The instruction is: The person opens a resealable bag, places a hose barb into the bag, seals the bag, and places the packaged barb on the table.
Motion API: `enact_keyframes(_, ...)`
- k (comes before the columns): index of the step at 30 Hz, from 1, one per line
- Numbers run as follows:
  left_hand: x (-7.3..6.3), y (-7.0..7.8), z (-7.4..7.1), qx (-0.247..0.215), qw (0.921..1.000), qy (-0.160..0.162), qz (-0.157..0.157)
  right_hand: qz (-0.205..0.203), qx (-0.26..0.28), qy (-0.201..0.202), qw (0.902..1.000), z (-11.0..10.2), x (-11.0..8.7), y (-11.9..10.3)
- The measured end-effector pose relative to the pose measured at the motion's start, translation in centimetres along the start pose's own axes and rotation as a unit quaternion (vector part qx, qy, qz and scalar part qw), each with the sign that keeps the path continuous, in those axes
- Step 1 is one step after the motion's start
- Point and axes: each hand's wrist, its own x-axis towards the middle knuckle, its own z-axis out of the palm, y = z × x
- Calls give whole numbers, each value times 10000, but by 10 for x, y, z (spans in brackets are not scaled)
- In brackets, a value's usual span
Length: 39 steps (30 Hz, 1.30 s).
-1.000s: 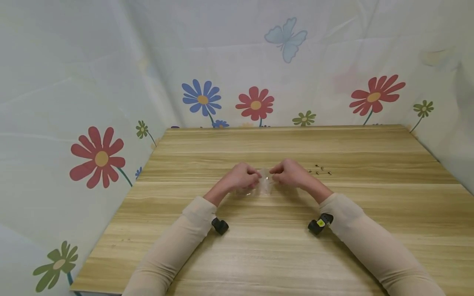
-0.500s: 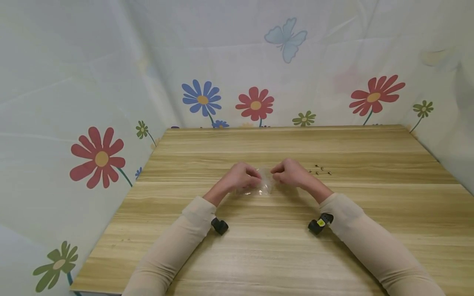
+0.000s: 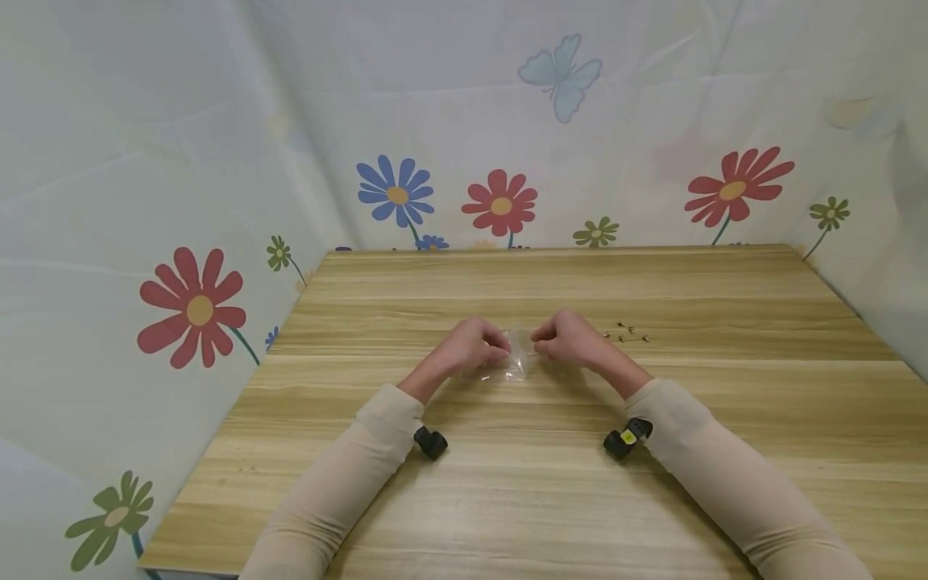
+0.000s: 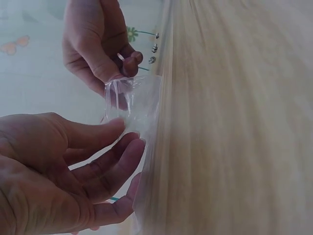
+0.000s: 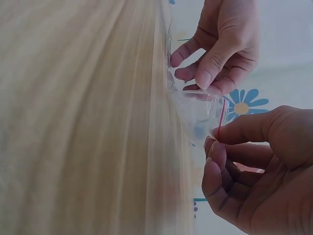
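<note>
A clear plastic zip bag (image 5: 193,115) with a red line (image 5: 221,118) along its closure stretches between my two hands, low over the table. From the left, my left hand (image 3: 474,346) pinches one side of it between thumb and curled fingers. Opposite, my right hand (image 3: 567,338) pinches the other side near the red line with thumb and index finger. In the left wrist view the bag (image 4: 142,98) bulges a little between the hands, and its lower part trails close along the tabletop. Nothing shows inside the bag.
Several small metal pieces (image 3: 631,329), perhaps screws or pins, lie on the wooden table (image 3: 507,483) just right of my right hand. A flower-printed cloth (image 3: 435,97) surrounds the table at the back and sides.
The bag's film has shifted and spread lower between my hands, with its glints moving. My left fingers have adjusted slightly; my right hand has barely moved. The metal pieces lie as before.
</note>
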Motion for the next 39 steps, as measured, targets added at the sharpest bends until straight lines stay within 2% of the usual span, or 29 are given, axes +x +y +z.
enact_keyframes(8, -1, -1, -1, -275, 9995, -176, -15, -4, 43, 36, 10000, 1, -1, -1)
enact_keyframes(15, -2, -2, -4, -448, 9988, -156, -70, 150, -4, 23, 9999, -1, 0, -1)
enact_keyframes(28, 1, 1, 3, -318, 9994, -17, 112, 90, 33, 136, 9999, 2, -2, -1)
enact_keyframes(39, -1, 3, 3, -366, 9990, -81, 261, -293, -6, 99, 9995, 2, 2, 3)
